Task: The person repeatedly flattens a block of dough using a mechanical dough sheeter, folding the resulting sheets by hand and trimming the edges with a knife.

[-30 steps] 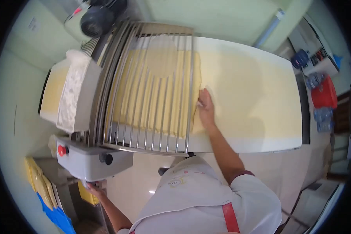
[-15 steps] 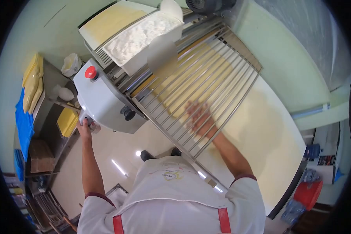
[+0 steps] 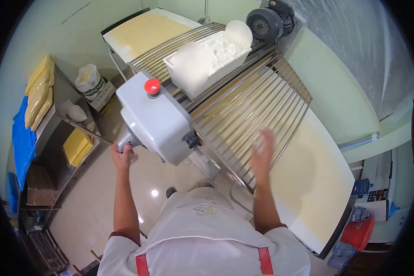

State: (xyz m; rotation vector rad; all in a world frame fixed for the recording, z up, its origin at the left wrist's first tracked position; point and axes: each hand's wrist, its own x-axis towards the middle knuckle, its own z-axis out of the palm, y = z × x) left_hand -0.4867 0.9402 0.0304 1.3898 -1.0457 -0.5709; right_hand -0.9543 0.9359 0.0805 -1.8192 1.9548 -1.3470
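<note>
While both arms are reached forward over a white apron, the scene is laid out as follows.

Left hand: the left hand point(image 3: 122, 155) is closed around a handle point(image 3: 123, 142) at the lower end of the machine housing point(image 3: 154, 122); the fingers are wrapped on it.

Right hand: the right hand point(image 3: 262, 154) is held open and raised, fingers spread, blurred, just in front of the wire guard point(image 3: 250, 115); whether the bars are touched cannot be told.

Dough sheet: one pale yellow dough sheet point(image 3: 303, 175) is spread on the conveyor belt point(image 3: 324, 230) to the right of the hand and is seen running under the guard bars.

In the way: the guard's parallel steel rods are set between the right hand and the dough beneath them.

On the housing: one red button point(image 3: 152, 86) on top, one dark knob point(image 3: 191, 138) on the side.

Above the rollers: one white flour tray point(image 3: 211, 62), filled with flour, with one rounded scoop point(image 3: 240, 31) at its far end.

Behind: one dark motor point(image 3: 267, 20); a second belt point(image 3: 145, 30) at the far side.

Left side: one metal shelf point(image 3: 60, 115) carrying yellow packets point(image 3: 37, 96), one blue cloth point(image 3: 20, 138), one sack point(image 3: 94, 83) on the floor.

Right corner: one red tub point(image 3: 358, 233).
</note>
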